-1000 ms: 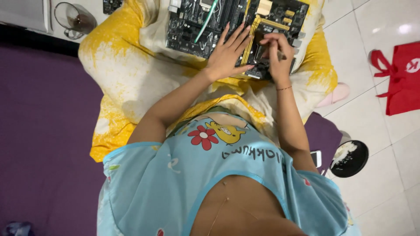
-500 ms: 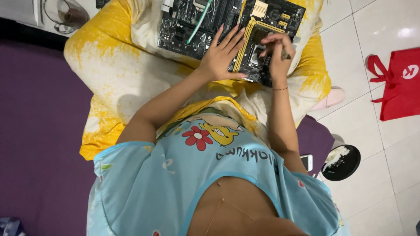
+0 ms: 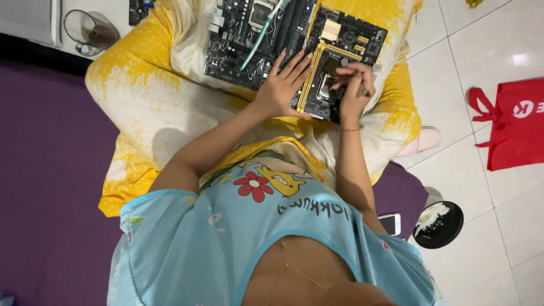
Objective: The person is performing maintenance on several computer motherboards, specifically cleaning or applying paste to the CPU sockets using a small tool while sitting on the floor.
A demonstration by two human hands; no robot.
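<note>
Lying on the yellow-and-white pillow (image 3: 170, 102), the black board (image 3: 345, 62) with yellow slots is sitting just right of a second board (image 3: 249, 42). The left hand (image 3: 283, 85) is pressing flat on it, fingers spread; the right hand (image 3: 354, 85) is pinching a small tool (image 3: 362, 90) over it.

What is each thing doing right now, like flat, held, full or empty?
Right circuit board: flat on the pillow, left hand pressing it.
Left circuit board: flat, pale green stick lying across it.
Left hand: open, fingers spread.
Right hand: closed on a small tool.
Glass: upright, a little dark drink inside.
Black bowl: on the floor, some white stuff inside.
Red bag: lying flat.
</note>
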